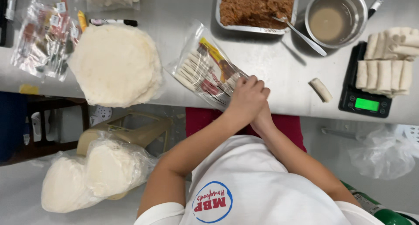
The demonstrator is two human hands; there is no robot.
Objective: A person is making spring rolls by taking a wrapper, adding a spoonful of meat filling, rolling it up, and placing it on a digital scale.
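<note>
Clear packet of rolled wrappers at table's near edge, pressed under left hand; right hand beneath, grip hidden.

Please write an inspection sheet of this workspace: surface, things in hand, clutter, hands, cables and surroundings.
Surface: steel table, bare metal between the items.
Things in hand: clear bag of rolls lies flat at the table edge; both hands press on its near end.
Clutter: stack of round wrappers, tray of brown filling with a spoon, metal bowl, scale loaded with rolls, one loose roll, marker.
Hands: left hand lies over the right hand, which is mostly hidden.
Cables: nothing seen.
Surroundings: bagged wrappers on a plastic chair below the table.
</note>
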